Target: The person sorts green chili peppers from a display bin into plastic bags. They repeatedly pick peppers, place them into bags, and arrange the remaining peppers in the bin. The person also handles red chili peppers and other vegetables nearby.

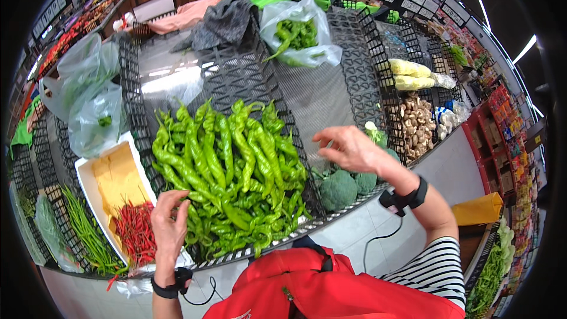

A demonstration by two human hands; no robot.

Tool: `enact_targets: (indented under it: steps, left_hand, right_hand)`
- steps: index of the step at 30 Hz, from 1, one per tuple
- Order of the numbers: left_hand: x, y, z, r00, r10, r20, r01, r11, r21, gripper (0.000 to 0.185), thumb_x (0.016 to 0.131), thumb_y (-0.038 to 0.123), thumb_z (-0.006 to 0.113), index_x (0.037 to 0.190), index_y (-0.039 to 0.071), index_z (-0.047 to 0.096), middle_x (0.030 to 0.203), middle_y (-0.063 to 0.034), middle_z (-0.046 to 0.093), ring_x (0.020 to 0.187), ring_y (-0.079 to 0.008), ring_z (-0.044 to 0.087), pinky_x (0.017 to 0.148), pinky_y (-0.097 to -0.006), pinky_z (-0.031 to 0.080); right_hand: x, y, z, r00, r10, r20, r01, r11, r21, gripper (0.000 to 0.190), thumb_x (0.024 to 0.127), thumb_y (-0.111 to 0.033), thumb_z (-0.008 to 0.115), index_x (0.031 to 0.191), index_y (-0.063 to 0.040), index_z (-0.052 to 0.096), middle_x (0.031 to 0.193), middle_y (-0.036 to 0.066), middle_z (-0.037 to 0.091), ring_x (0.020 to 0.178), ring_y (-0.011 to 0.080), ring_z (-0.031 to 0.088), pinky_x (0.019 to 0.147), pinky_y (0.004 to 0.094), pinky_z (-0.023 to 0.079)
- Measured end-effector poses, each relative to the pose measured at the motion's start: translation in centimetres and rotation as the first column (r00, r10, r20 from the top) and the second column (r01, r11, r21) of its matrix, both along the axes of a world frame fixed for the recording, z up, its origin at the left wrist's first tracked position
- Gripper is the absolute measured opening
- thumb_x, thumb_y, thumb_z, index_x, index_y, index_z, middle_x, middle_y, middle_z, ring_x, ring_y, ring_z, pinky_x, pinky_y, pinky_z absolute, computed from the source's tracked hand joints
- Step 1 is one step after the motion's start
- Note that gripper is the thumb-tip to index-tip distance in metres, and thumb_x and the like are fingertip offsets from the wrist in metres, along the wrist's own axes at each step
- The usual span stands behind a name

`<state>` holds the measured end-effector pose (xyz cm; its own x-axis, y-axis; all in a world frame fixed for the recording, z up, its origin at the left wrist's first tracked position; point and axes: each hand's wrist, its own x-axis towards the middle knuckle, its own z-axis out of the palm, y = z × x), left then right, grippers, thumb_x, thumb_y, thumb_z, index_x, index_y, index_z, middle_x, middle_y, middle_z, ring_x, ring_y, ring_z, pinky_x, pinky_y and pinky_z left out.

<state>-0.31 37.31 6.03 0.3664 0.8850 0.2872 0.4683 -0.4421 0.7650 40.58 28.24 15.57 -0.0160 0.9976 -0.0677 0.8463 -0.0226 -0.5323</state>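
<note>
A broad heap of long green peppers (230,155) fills the near part of a black plastic bin in front of me, with a row laid side by side on top. My left hand (169,217) is at the heap's left edge, fingers curled and apart, holding nothing that I can see. Over the bin to the right hovers my right hand (347,148), fingers bent and nothing between them. Broccoli heads (339,189) lie just below that hand. At the back, an open clear plastic bag (297,37) contains more green peppers.
Left of the heap stands a white foam box (84,170) with small red chillies (135,232). Clear plastic bags (91,97) rest behind it. A dark grey cloth (226,20) drapes over the back. Mushrooms (416,126) and wrapped yellowish vegetables (412,74) lie at right, past black mesh dividers (376,53).
</note>
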Motion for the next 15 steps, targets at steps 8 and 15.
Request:
enact_targets:
  steps: [8,15]
  left_hand:
    - [11.2,6.0,13.3,0.97,-0.161,-0.183,0.189,0.971,0.148,0.017,0.089,0.007,0.07,0.105,0.002,0.073,0.094,-0.0086,0.069,0.077,-0.016,0.065,0.065,-0.0284,0.053]
    - [30.2,14.5,17.8,0.946,-0.27,-0.18,0.257,0.962,-0.092,0.025,0.093,0.016,0.068,0.113,0.0,0.07,0.094,-0.0046,0.07,0.081,-0.0134,0.067,0.07,-0.0301,0.055]
  right_hand:
    - [17.5,10.7,4.7,0.942,0.057,0.332,-0.118,0.979,0.167,0.038,0.082,-0.021,0.072,0.112,0.001,0.067,0.101,0.02,0.072,0.096,0.0365,0.069,0.086,0.0435,0.054]
    - [21.5,20.0,-3.1,0.973,0.048,0.225,-0.114,0.95,0.289,0.066,0.074,-0.023,0.076,0.131,0.001,0.054,0.112,0.022,0.069,0.106,0.0392,0.067,0.09,0.046,0.055]
